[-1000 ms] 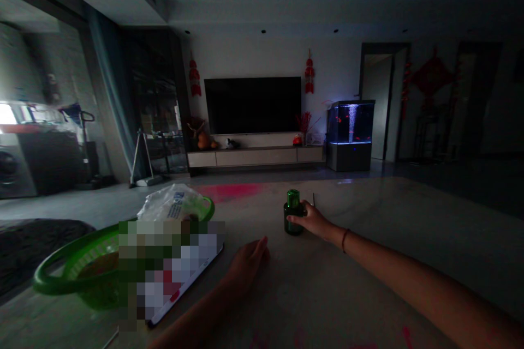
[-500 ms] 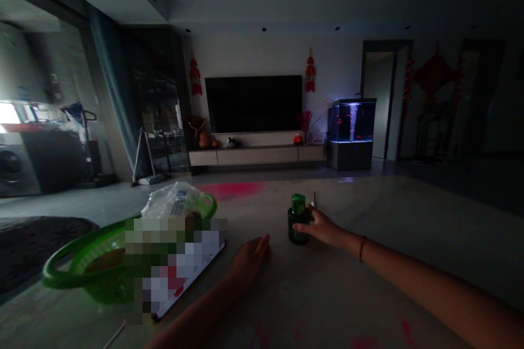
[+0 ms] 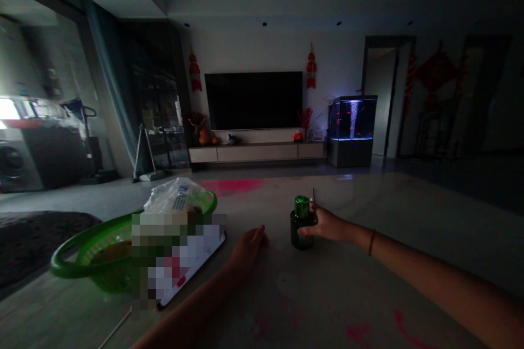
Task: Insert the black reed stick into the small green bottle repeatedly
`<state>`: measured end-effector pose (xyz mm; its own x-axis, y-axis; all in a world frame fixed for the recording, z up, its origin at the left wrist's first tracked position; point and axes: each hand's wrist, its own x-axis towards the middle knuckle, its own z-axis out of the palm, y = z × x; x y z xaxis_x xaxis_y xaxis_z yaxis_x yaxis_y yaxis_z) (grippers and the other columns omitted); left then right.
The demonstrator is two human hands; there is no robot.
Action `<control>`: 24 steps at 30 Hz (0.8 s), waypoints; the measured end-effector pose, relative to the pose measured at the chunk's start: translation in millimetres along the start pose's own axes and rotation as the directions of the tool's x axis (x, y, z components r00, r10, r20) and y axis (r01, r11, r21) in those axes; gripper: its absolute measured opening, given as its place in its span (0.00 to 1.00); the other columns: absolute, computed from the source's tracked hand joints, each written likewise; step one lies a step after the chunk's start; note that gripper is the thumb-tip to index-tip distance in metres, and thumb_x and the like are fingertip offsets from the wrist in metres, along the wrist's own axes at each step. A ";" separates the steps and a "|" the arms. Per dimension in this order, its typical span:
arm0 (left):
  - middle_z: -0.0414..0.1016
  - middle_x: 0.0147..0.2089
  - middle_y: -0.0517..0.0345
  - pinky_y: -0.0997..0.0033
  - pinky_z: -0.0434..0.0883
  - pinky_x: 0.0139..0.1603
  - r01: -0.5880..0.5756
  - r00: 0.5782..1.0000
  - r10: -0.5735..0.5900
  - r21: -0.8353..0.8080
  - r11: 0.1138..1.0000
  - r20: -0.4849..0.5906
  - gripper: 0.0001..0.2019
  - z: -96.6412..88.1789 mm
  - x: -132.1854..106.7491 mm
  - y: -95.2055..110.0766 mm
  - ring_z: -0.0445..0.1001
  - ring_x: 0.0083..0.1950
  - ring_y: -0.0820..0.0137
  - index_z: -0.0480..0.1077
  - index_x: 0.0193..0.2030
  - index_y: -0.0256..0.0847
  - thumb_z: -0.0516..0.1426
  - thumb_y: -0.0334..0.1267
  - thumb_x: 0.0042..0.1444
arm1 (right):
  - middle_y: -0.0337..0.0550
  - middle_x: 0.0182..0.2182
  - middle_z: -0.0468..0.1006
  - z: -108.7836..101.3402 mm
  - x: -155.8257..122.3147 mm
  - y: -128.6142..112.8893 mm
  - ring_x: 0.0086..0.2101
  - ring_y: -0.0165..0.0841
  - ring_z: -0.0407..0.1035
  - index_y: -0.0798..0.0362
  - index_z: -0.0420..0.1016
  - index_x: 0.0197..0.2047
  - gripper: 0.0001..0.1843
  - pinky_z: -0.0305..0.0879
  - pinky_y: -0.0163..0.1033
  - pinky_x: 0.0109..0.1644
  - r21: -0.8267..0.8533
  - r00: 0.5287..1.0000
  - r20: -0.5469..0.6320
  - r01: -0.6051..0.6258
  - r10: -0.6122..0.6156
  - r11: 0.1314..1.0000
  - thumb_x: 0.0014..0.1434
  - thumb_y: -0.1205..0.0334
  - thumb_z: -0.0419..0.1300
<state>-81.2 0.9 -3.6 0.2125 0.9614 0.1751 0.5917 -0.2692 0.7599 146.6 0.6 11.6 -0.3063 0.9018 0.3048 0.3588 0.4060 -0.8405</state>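
A small dark green bottle [image 3: 301, 223] with a shiny green cap stands upright on the pale table [image 3: 409, 218]. My right hand [image 3: 325, 224] is wrapped round its right side, fingers closed on it. A thin dark stick rises just behind that hand. My left hand [image 3: 246, 248] lies on the table to the left of the bottle, fingers loosely curled and holding nothing, near the corner of a flat white board [image 3: 192, 270].
A green plastic basket [image 3: 82, 248] with a crumpled plastic bag [image 3: 176, 199] sits at the left. Red smears mark the near table surface. Beyond are a dark television [image 3: 254, 101], a low cabinet, a lit fish tank [image 3: 352, 120] and a doorway.
The bottle and my right hand have come slightly nearer and to the right in view. My left hand has barely shifted.
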 end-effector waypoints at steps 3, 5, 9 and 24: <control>0.64 0.21 0.59 0.72 0.59 0.31 0.027 1.000 -0.027 -0.043 0.999 -0.003 0.28 0.0 0.9 -0.3 0.64 0.26 0.70 0.65 0.21 0.38 0.37 0.58 0.50 | 0.42 0.32 0.73 -3.0 -4.1 -0.7 0.34 0.36 0.69 0.54 0.63 0.39 0.24 0.65 0.42 0.40 0.002 1.000 0.030 -0.004 0.003 1.000 0.38 0.58 0.65; 0.66 0.22 0.58 0.71 0.60 0.31 0.040 0.999 -0.040 -0.099 0.994 0.000 0.26 -0.8 2.5 -0.4 0.65 0.27 0.70 0.66 0.21 0.38 0.40 0.57 0.50 | 0.43 0.35 0.73 -4.8 -8.3 -2.6 0.37 0.36 0.68 0.53 0.63 0.41 0.25 0.64 0.42 0.42 0.001 0.998 0.056 0.005 -0.006 1.000 0.39 0.58 0.65; 0.72 0.28 0.54 0.72 0.63 0.32 0.230 0.966 -0.257 -0.397 0.888 -0.015 0.17 -6.3 11.2 0.0 0.68 0.29 0.70 0.66 0.25 0.37 0.48 0.49 0.48 | 0.43 0.38 0.73 -8.1 -16.2 -10.9 0.40 0.37 0.67 0.53 0.65 0.43 0.26 0.63 0.42 0.45 -0.021 0.994 0.108 0.013 -0.010 1.000 0.39 0.58 0.65; 0.69 0.43 0.42 0.66 0.68 0.33 0.600 0.800 -0.305 -0.695 0.395 0.517 0.27 29.9 19.6 41.7 0.72 0.30 0.67 0.60 0.47 0.33 0.38 0.55 0.56 | 0.40 0.29 0.72 -14.8 26.2 -44.3 0.28 0.29 0.69 0.56 0.65 0.35 0.20 0.66 0.39 0.36 0.203 0.993 0.078 0.068 -0.085 0.977 0.40 0.56 0.65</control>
<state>-29.1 6.8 12.8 0.3916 0.8210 -0.4153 -0.1794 0.5109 0.8407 135.8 8.4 63.5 -0.4039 0.8496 0.3393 0.1506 0.4276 -0.8913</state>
